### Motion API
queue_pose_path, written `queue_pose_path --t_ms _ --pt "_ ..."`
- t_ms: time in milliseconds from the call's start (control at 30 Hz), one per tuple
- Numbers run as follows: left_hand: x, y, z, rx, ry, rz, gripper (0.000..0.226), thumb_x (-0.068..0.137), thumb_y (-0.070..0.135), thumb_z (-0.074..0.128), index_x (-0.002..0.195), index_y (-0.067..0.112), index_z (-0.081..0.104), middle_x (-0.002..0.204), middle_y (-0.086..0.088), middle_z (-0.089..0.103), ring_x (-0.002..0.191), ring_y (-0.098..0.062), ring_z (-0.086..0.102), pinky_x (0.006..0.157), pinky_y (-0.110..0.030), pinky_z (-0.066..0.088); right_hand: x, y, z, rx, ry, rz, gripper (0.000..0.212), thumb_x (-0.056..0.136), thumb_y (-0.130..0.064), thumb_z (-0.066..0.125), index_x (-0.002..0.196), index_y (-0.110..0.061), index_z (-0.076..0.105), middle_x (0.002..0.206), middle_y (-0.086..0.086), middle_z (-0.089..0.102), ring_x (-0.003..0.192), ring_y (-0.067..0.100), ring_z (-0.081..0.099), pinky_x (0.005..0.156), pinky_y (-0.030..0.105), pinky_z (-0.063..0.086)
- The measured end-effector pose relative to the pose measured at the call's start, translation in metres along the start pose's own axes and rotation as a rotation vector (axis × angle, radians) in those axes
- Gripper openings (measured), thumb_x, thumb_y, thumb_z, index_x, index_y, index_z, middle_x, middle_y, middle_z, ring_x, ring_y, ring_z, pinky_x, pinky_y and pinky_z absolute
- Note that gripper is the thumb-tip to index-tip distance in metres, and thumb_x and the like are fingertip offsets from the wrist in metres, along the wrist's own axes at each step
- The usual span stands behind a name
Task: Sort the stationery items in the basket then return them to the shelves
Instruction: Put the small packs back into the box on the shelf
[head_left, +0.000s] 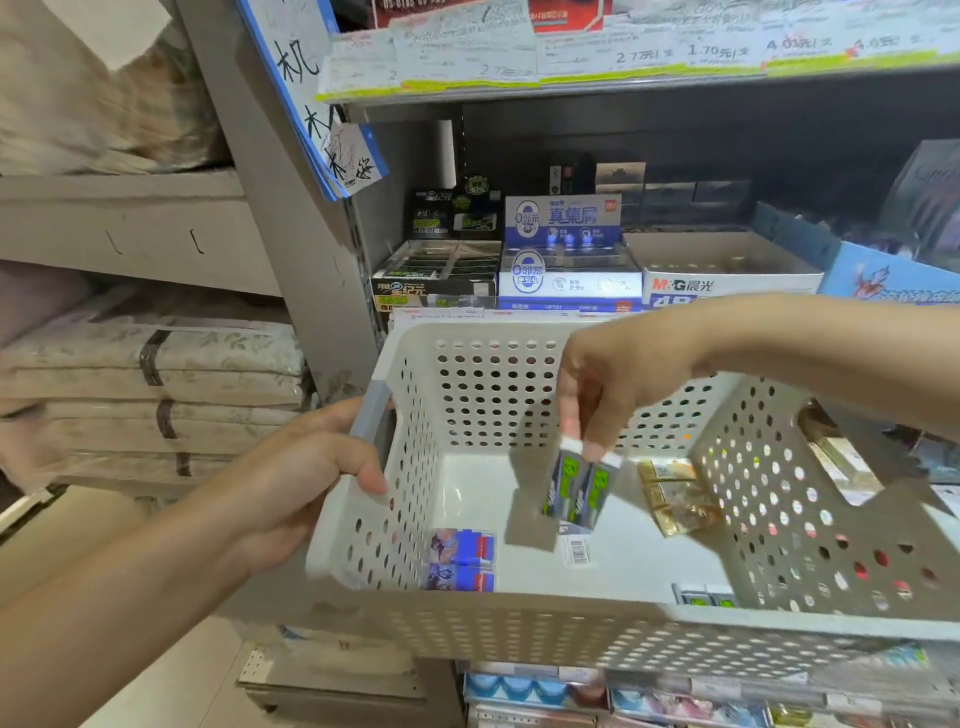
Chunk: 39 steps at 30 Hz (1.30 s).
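Observation:
I hold a white perforated basket (519, 623) in front of the shelf. My left hand (306, 473) grips its grey left handle. My right hand (613, 384) reaches into the basket from above and pinches two black-and-green erasers (579, 491) by their white ends, lifted off the floor. On the basket floor lie two blue card packs (461, 566) at the near left, a gold foil pack (678, 499) at the right, a barcoded item (576, 551) under the erasers, and more black-and-green erasers (704, 595) by the near wall.
Behind the basket the shelf holds a black-and-green eraser display box (436, 270), a blue-and-white eraser box (566, 260) and a white M&G box (727, 270). Price tags (571, 57) line the shelf above. Folded bedding (150, 374) is stacked at the left.

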<state>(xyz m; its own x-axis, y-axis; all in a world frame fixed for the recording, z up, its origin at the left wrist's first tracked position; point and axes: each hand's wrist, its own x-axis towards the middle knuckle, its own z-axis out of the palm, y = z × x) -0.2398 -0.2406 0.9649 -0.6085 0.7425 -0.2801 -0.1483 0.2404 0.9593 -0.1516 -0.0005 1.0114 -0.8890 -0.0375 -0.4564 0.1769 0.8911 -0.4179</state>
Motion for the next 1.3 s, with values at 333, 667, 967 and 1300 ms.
queue_pose_path --t_ms 333,667,967,1300 --pt "-0.007 0.003 -0.018 -0.010 0.028 0.000 0.061 0.059 -0.016 0.054 0.098 0.028 0.072 0.095 -0.019 0.073 0.090 -0.040 0.068 0.069 -0.046 0.054 0.003 -0.026 -0.069 0.242 0.228 -0.154 0.011 0.077 -0.002 0.066 0.086 -0.006 0.068 0.068 0.003 0.072 0.058 0.009 0.065 0.059 0.018 0.055" --pt "-0.020 0.003 -0.031 -0.025 0.070 -0.012 0.057 0.075 -0.019 0.041 0.096 0.027 0.070 0.095 -0.019 0.073 0.091 -0.041 0.068 0.073 -0.047 0.053 0.053 -0.025 -0.119 0.407 0.331 -0.107 0.009 0.089 -0.007 0.058 0.096 -0.007 0.064 0.078 -0.003 0.074 0.073 0.007 0.068 0.073 0.018 0.057" --pt "-0.028 0.002 -0.034 -0.018 0.130 -0.023 0.056 0.075 -0.019 0.043 0.093 0.028 0.067 0.091 -0.019 0.074 0.087 -0.040 0.068 0.072 -0.046 0.053 0.079 -0.024 -0.138 0.388 0.418 -0.033 0.005 0.089 -0.002 0.057 0.091 -0.003 0.061 0.087 0.006 0.068 0.084 0.014 0.065 0.066 0.017 0.057" --pt "-0.030 0.005 -0.031 -0.003 0.121 -0.018 0.057 0.077 -0.019 0.041 0.088 0.029 0.069 0.086 -0.018 0.074 0.072 -0.033 0.071 0.063 -0.040 0.054 0.124 -0.037 -0.146 0.244 0.437 0.017 0.030 0.089 -0.001 0.058 0.116 0.012 0.056 0.089 0.010 0.059 0.084 0.014 0.058 0.063 0.014 0.055"
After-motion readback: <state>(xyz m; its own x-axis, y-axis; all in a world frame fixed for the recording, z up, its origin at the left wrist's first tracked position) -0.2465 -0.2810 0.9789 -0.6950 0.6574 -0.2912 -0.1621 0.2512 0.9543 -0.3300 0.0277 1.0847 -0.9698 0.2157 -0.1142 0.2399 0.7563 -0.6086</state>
